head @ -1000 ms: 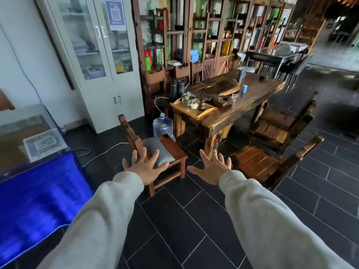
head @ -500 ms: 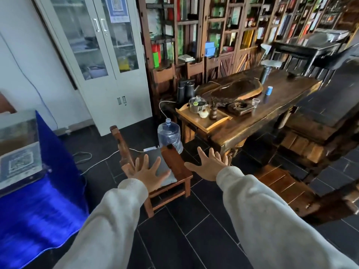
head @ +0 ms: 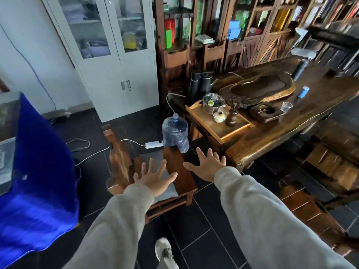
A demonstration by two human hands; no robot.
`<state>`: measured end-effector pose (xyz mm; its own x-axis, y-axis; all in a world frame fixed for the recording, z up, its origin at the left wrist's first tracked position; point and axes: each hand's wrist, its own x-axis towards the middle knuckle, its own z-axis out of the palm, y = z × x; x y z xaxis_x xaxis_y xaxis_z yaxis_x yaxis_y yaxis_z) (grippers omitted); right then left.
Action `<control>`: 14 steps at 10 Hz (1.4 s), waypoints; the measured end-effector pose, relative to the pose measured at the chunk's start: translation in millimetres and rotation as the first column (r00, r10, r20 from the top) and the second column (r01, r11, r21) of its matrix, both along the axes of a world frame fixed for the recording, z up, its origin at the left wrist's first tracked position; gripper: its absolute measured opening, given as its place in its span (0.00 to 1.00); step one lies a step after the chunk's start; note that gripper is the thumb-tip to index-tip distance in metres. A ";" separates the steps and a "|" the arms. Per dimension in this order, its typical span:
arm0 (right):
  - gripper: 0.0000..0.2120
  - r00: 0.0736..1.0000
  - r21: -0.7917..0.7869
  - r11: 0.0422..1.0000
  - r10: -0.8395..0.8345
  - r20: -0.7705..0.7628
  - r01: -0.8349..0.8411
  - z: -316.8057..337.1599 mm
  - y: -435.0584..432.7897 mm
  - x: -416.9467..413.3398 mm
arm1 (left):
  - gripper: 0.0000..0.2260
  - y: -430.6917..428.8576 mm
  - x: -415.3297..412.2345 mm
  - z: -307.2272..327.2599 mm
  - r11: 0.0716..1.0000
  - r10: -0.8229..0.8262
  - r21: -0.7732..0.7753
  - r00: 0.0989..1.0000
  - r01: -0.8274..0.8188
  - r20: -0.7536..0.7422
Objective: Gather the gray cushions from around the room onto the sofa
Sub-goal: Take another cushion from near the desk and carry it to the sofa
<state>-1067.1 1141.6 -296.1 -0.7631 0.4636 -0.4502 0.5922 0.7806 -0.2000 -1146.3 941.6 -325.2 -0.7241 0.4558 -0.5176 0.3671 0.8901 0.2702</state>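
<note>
Now closer than a second ago — gray cushion [head: 155, 162] on the wooden chair [head: 180, 171] seat beside the desk [head: 281, 121]. My left hand [head: 153, 176] and right hand [head: 206, 166]: both spread, empty, left above cushion. Pickup looks imminent; sofa not visible.
</note>
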 end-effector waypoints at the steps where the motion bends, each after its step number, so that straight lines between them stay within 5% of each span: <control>1: 0.47 0.999 -0.008 1.000 0.016 0.041 -0.015 -23.1 15.1 -45.2 | 0.37 20.2 -47.3 -19.5 0.999 0.027 0.025 0.999 -0.028 0.045; 6: 0.46 0.967 -0.033 0.981 0.192 0.168 -0.189 -85.6 47.0 -262.5 | 0.39 52.1 -209.5 -89.5 0.975 0.207 0.040 0.961 -0.218 0.184; 8: 0.45 0.903 -0.048 0.931 0.364 0.227 -0.363 -146.6 45.7 -342.7 | 0.38 48.8 -229.1 -143.6 0.888 0.415 0.050 0.843 -0.457 0.342; 10: 0.45 0.779 -0.122 0.847 0.526 0.340 -0.518 -243.9 40.4 -410.8 | 0.35 66.0 -202.1 -232.7 0.504 0.680 0.191 0.524 -0.842 0.513; 12: 0.47 0.632 -0.177 0.738 0.656 0.412 -0.651 -358.1 37.4 -458.1 | 0.34 103.5 -153.3 -358.3 0.108 0.800 -0.262 -0.073 -0.959 0.595; 13: 0.50 0.615 -0.208 0.708 0.696 0.372 -0.675 -399.4 37.5 -472.3 | 0.27 126.0 -136.0 -402.3 -0.299 0.786 -0.189 -0.354 -0.935 0.507; 14: 0.55 0.619 -0.275 0.676 0.736 0.273 -0.683 -425.1 39.4 -487.2 | 0.20 132.1 -142.8 -422.1 -0.244 0.857 -0.346 -0.369 -0.906 0.360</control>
<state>-1554.3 1181.0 -721.2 -0.6153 -0.2412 -0.7505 -0.0896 0.9673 -0.2374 -1289.0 1073.6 -747.3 -0.0380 -0.4968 -0.8670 -0.9980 -0.0255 0.0584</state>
